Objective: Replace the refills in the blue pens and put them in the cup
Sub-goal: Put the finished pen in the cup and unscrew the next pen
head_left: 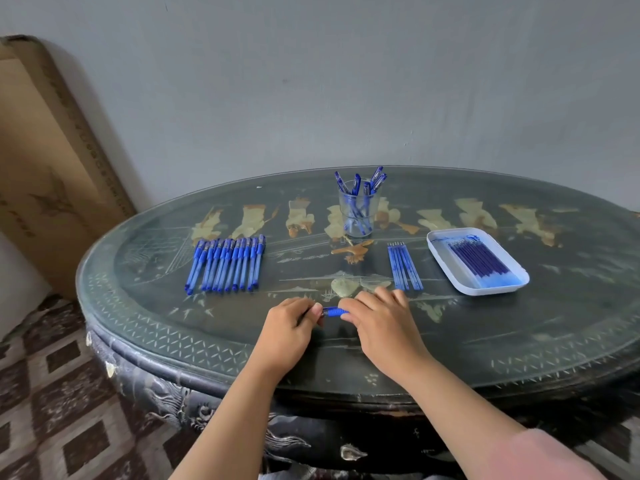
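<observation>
Together, left hand [290,320] and right hand [375,318] pinch one blue pen [333,312].

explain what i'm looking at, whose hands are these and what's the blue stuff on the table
There is no machine here: one picture, taken by a camera worn on a person's head, looking down at their two bare hands. The left hand and right hand together hold one blue pen over a dark oval table. On the table lie a row of blue pens on the left, a clear cup with pens standing in it at the back, a few loose refills and a white tray holding more refills on the right.
</observation>
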{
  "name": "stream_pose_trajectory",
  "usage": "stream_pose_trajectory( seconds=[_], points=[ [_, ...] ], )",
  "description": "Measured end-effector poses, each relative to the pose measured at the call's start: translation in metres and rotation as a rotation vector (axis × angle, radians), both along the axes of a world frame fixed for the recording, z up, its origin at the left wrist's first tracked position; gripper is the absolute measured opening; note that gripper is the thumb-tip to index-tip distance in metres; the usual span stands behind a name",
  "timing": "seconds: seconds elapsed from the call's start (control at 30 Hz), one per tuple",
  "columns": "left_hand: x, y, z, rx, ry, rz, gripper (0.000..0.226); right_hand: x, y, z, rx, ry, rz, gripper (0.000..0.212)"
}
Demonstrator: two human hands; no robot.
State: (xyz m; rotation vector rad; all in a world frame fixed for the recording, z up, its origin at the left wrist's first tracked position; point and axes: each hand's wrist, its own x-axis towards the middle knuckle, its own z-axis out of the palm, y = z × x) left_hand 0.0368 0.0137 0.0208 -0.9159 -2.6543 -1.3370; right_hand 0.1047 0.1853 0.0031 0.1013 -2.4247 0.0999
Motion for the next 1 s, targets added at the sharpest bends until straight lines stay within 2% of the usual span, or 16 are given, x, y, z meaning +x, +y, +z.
stream_pose_trajectory(
  seconds=[0.37,0.43,0.5,0.53,0.6,0.77,0.87,1.0],
  points=[
    [0.004,0.000,0.006,0.024,-0.159,0.013,0.041,0.000,-0.002,0.000,0.042,0.024,0.040,0.023],
    [0.003,-0.003,0.007,0.129,-0.237,0.086,0.040,0.000,0.001,0.001,0.000,0.045,-0.019,0.022],
    [0.000,-0.009,0.007,0.345,-0.345,0.209,0.038,0.000,0.009,0.003,-0.151,0.104,-0.148,0.020],
    [-0.001,-0.011,0.007,0.385,-0.342,0.233,0.037,0.001,0.011,0.003,-0.191,0.131,-0.175,0.018],
    [0.000,-0.010,0.007,0.286,-0.230,0.210,0.035,0.001,0.008,0.002,-0.147,0.123,-0.153,0.020],
    [-0.008,-0.004,-0.007,0.101,0.050,0.195,0.004,0.003,0.004,0.003,-0.074,0.037,-0.134,0.025],
    [-0.013,0.001,-0.018,-0.075,0.184,0.184,0.013,0.003,0.004,0.001,-0.059,0.007,-0.130,0.025],
    [-0.014,0.004,-0.019,-0.111,0.197,0.230,0.019,0.001,0.005,-0.003,-0.061,-0.015,-0.113,0.009]
  ],
)
